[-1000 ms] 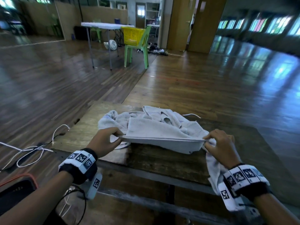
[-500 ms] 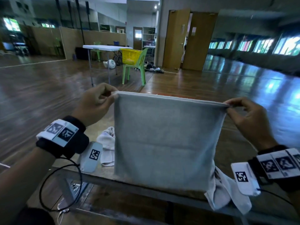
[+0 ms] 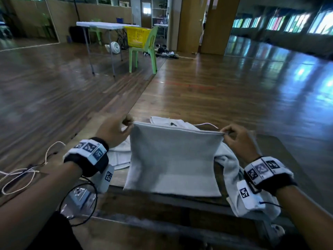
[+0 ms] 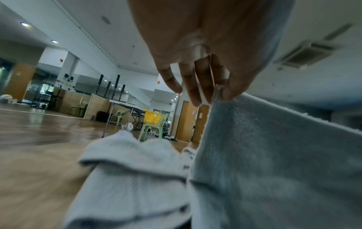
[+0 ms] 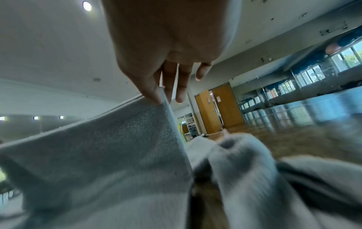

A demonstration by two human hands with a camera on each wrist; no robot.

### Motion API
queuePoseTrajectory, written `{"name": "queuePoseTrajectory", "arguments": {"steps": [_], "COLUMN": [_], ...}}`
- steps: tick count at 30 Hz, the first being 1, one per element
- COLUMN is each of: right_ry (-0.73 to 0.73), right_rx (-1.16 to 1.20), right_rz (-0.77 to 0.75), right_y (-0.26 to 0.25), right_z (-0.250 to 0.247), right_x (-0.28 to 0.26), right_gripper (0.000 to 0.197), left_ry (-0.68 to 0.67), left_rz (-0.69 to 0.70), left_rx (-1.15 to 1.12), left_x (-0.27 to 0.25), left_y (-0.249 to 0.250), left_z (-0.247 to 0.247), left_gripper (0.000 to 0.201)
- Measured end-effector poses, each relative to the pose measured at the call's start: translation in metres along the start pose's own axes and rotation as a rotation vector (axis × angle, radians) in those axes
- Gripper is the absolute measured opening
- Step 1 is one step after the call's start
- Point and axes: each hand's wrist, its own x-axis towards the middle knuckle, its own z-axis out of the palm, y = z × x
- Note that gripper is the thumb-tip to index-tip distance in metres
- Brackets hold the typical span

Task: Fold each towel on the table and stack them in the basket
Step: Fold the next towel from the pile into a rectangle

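Observation:
A grey towel (image 3: 173,159) hangs stretched between my two hands over the near part of the wooden table (image 3: 281,150). My left hand (image 3: 115,129) pinches its top left corner (image 4: 217,94) between thumb and fingers. My right hand (image 3: 237,139) pinches the top right corner (image 5: 161,99). The towel's lower edge lies on the table near the front edge. Other pale towels lie rumpled behind it (image 3: 167,121), to its left (image 4: 133,167) and at its right (image 3: 232,177), where one droops over the table's front edge. A yellow basket (image 3: 137,37) stands on a green chair far across the room.
A white cord (image 3: 19,175) lies looped on the floor at the left. A white folding table (image 3: 106,26) and a small fan (image 3: 115,48) stand by the green chair (image 3: 144,53). Shiny wooden floor stretches beyond my table.
From the heap I lifted the towel high and held it spread upright; now both hands have come down and forward, and the towel's lower part rests on the table.

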Motion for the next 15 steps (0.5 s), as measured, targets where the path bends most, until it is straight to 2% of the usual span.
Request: {"name": "queuePoseTrajectory", "arguments": {"steps": [2,4,6,9,12,15], "right_ry": [-0.053,-0.125,-0.284,-0.498,-0.547,-0.554], "right_rx": [-0.079,-0.148,-0.203,-0.218,-0.218,-0.272], "right_rz": [-0.039,-0.102,-0.133,-0.141,-0.169,-0.276], "right_y": [0.014,0.023,0.029,0.039,0.042,0.039], "right_z": [0.014,0.021,0.025,0.026,0.028,0.032], "right_x": [-0.022,-0.041,-0.054,-0.077,-0.101,-0.118], "right_gripper": [0.022,0.019,0.023,0.032,0.03,0.015], "left_ry": [-0.085,-0.228,-0.378,-0.458,-0.594,-0.577], "left_rz": [0.002,0.009,0.029,0.135,0.131,0.154], "left_rx": [0.075,0.162,0.25,0.33,0.406,0.409], "left_x": [-0.022,-0.04,-0.054,-0.073,-0.095,-0.107], "left_y": [-0.011,-0.017,-0.018,-0.019,-0.026,-0.033], "left_z": [0.018,0.029,0.035,0.039,0.045,0.051], "left_gripper": [0.002,0.003,0.003,0.003,0.011,0.007]}}
